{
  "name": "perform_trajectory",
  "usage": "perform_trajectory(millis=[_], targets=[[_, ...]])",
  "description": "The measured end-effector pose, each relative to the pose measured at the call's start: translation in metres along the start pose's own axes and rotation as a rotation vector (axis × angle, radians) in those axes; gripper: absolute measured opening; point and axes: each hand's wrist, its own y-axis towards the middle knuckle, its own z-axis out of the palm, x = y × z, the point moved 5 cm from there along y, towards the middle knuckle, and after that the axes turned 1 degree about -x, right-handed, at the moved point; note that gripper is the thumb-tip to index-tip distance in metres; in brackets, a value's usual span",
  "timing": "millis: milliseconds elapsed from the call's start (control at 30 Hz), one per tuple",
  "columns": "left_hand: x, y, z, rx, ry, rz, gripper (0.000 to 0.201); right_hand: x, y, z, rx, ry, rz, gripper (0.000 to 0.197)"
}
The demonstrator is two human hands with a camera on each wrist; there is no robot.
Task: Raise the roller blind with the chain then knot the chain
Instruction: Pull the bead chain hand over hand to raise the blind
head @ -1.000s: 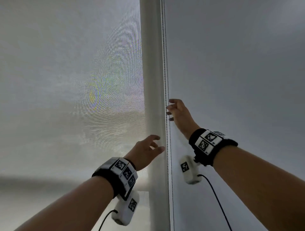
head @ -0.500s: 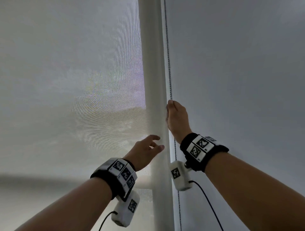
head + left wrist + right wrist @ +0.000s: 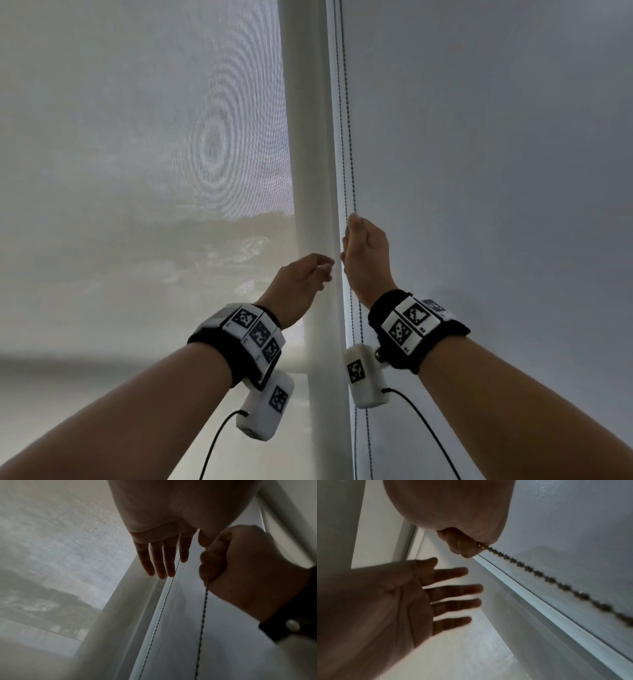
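The chain (image 3: 348,137) is a thin beaded loop of small dark beads, its two strands hanging side by side along the white frame (image 3: 308,171), just right of the blind (image 3: 137,171). The blind is pale, sheer mesh; a blurred outdoor view shows through it, and its fabric fills the view to the left of the frame. The right hand (image 3: 364,253) is raised beside the frame, fist curled tight round one strand, which runs taut above it and hangs below its heel. The other strand hangs free just beside it. The left hand (image 3: 301,284) hovers lower, near the frame, fingers (image 3: 453,589) spread and relaxed, holding nothing. A grey wall (image 3: 496,171) lies right of the chain.
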Motion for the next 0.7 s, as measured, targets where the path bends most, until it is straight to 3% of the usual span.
perform_trajectory(millis=[300,533,700], targets=[[-0.028,0.002,0.022,-0.014,-0.219,-0.017,0.035,-0.046,-0.070,-0.031,-0.003,-0.071,0.071,0.040],[-0.042,-0.016,0.073,0.094,-0.622,-0.149,0.044,-0.082,-0.132,-0.052,0.047,-0.071,0.215,0.041],[-0.050,-0.020,0.092,0.009,-0.927,-0.256,0.041,-0.083,-0.141,-0.065,0.036,-0.035,0.309,0.051]])
